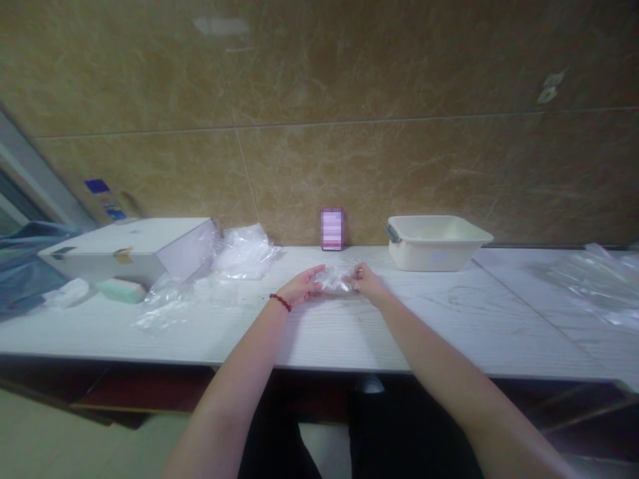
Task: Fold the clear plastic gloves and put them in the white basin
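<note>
A crinkled clear plastic bag (pixel 335 279) is held between my two hands, just above the middle of the white table. My left hand (pixel 302 286), with a dark red bead bracelet (pixel 280 302) at the wrist, grips the bag's left side. On the other side, my right hand (pixel 367 282) pinches the bag with bent fingers. Whether anything lies inside the bag, I cannot tell. Behind it, a phone (pixel 332 229) with a lit, blurred screen leans upright against the wall.
A cream plastic basin (pixel 439 246) with a grey handle stands right of the phone. Leftward are a white box (pixel 130 246), clear plastic bags (pixel 244 251), a pale green block (pixel 121 290) and a white item (pixel 72 293). More clear plastic (pixel 594 279) lies far right on the table (pixel 319 339).
</note>
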Tool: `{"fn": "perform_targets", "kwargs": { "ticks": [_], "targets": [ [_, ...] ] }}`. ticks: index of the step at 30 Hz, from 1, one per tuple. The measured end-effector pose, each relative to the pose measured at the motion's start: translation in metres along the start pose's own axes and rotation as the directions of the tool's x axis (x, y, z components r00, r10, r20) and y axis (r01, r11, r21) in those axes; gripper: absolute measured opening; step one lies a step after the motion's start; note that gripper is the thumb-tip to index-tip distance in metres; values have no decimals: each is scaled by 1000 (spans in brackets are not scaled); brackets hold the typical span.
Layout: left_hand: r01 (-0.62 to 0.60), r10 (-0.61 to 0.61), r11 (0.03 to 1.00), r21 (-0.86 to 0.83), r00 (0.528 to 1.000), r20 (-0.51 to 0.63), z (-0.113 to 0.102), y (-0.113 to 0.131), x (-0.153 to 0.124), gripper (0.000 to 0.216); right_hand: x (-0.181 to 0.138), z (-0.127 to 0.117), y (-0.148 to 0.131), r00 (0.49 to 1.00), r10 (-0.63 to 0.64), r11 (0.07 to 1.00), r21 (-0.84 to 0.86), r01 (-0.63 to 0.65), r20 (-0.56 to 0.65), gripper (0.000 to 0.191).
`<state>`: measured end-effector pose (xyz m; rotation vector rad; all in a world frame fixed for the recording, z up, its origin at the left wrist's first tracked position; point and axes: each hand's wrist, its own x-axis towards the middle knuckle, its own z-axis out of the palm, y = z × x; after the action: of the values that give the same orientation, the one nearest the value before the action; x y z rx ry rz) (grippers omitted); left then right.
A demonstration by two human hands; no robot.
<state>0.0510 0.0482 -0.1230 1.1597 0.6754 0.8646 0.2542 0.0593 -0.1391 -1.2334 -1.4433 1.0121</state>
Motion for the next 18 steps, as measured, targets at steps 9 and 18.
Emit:
{"fn": "perform_targets", "kwargs": {
  "ticks": [9,18],
  "targets": [
    [21,-20,1000,-13,998,59,1,3,-2,60,-10,-2,-12,943,-55,949,311,-53,327,60],
    [59,-60,998,25,996,58,-1,5,-3,62,-7,-2,-13,970,-16,950,306,-60,241,27]
  ]
}}
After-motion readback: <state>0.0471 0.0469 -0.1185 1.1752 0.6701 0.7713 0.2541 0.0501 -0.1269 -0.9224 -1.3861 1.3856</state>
